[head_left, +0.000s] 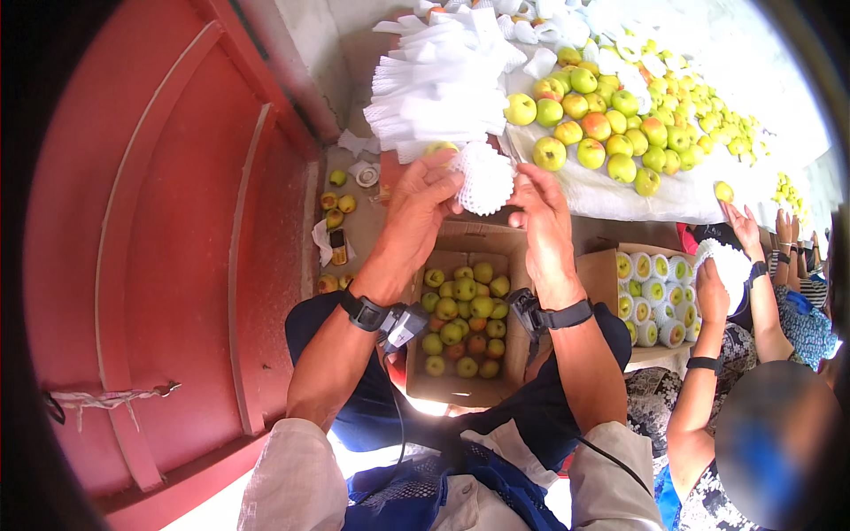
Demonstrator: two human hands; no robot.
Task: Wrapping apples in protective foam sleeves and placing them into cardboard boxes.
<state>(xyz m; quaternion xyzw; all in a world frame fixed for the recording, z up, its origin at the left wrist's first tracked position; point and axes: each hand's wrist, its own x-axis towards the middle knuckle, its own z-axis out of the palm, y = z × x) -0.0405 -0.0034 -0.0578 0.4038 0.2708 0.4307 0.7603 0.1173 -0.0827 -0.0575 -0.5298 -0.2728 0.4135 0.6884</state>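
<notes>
My left hand point(425, 182) grips the left side of a white foam fruit net point(487, 179), held up in front of me over the table's near edge. The fingers of my right hand point(546, 199) are at the net's right edge. Whether an apple sits inside the net is hidden. A yellow-green apple point(439, 147) shows just beyond my left fingers; I cannot tell if they touch it. Below my hands, between my knees, stands an open cardboard box point(425, 391) with many loose green and reddish apples point(465, 308) in it.
A stack of flat foam nets point(438, 86) lies on the table beside a large spread of apples point(617, 126). At right, a co-worker's hand point(712, 292) holds a foam net near a box of net-wrapped apples point(654, 292). A red door point(179, 252) stands at left; a phone point(339, 247) lies near it.
</notes>
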